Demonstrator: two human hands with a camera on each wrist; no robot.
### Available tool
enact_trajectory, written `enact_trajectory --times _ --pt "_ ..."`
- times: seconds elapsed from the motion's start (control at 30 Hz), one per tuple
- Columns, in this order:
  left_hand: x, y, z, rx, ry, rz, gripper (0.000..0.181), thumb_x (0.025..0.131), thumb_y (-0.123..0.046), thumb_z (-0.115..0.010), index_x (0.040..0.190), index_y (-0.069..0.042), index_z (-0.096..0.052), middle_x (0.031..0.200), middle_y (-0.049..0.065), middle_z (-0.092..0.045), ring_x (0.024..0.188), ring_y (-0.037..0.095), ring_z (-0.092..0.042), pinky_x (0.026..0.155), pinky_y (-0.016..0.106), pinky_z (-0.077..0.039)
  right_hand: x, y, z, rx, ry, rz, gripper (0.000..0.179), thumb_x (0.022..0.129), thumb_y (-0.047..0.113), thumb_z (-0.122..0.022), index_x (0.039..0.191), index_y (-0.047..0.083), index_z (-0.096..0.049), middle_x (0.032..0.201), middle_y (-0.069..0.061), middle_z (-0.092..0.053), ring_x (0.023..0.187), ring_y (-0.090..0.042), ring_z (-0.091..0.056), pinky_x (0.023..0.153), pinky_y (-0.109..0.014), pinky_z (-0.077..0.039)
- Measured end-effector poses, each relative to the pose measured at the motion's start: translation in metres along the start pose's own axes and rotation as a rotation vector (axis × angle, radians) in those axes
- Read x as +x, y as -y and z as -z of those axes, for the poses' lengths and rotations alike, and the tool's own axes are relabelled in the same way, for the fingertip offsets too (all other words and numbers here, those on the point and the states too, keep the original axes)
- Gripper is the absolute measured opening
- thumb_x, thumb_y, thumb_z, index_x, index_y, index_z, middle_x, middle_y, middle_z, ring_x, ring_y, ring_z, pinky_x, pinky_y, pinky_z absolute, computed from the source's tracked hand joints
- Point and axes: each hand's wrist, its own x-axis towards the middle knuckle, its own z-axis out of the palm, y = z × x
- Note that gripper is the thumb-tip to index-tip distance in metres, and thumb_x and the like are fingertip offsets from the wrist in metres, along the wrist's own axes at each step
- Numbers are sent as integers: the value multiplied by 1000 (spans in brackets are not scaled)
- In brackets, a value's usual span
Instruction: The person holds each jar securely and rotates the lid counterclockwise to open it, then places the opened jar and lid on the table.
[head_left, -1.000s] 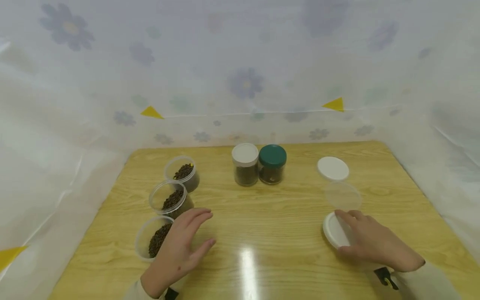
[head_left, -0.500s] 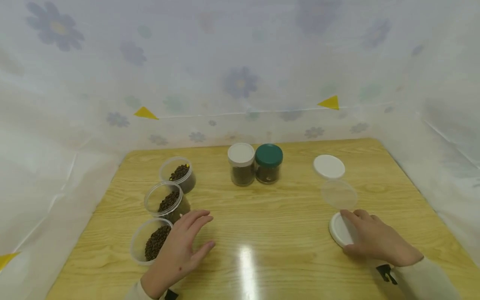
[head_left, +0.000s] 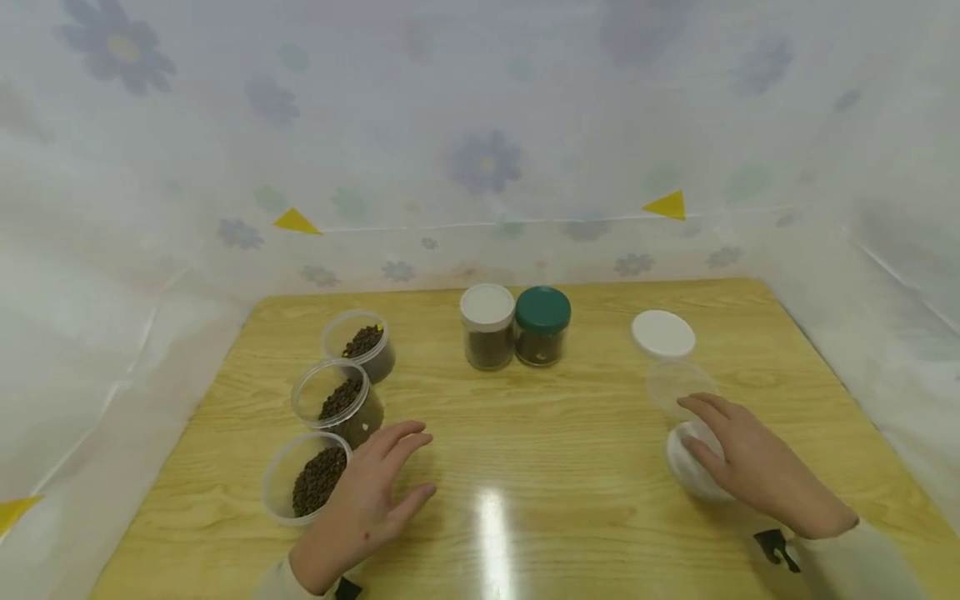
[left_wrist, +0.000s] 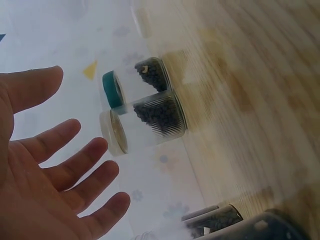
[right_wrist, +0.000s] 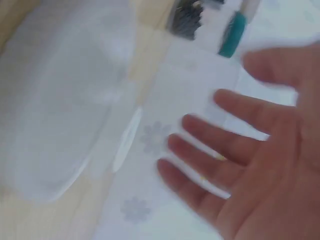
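My right hand (head_left: 757,458) hovers with spread fingers over a white round lid (head_left: 686,467) at the right side of the table; in the right wrist view the palm is bare and the lid (right_wrist: 65,110) lies apart from the fingers. Behind that lid are a translucent lid (head_left: 671,385) and another white lid (head_left: 663,333), in a row. My left hand (head_left: 367,500) is held relaxed and holds nothing, beside three lidless clear jars of dark brown pellets: a near jar (head_left: 279,479), a middle jar (head_left: 300,396) and a far jar (head_left: 333,333).
Two closed jars stand side by side at the table's back middle, a white-lidded jar (head_left: 489,346) and a green-lidded jar (head_left: 540,343). A flower-patterned white curtain (head_left: 480,100) surrounds the wooden table (head_left: 525,433) at the back and sides.
My right hand has moved the white lid slightly right, then released it and lifted off with its fingers opening. The left hand has stayed nearly in place.
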Motion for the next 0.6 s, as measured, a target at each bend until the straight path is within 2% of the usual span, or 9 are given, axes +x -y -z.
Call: enact_trajectory --times 0.1,0.27,0.47,0.6 --pt "3 -2 1 7 16 24 53 78 -25 -83 125 -11 -63 132 9 -61 122 30 -58 98 55 -49 6 13 5 98 -95 45 38 102 19 -55 139 10 -52 139 -15 -56 125 -37 -54 94 -49 -45" --pt "13 -4 4 0 -1 49 53 83 -28 -78 129 -9 -61 138 12 -57 126 32 -54 99 56 -47 17 33 8 181 -128 101 39 103 19 -53 141 15 -51 142 -10 -55 123 -27 -55 89 -39 -46" --pt "35 -5 4 -109 -84 120 60 88 -26 -74 139 -6 -51 149 19 -44 137 37 -43 105 60 -42 31 52 4 230 -153 195 46 98 14 -60 143 13 -50 143 -10 -53 123 -24 -54 87 -42 -53" --pt "46 -10 4 -190 -95 173 61 91 -25 -72 143 -7 -47 153 16 -40 142 37 -38 109 61 -38 40 63 1 277 -135 228 50 98 14 -61 145 14 -47 146 -10 -50 130 -26 -50 92 -46 -52"
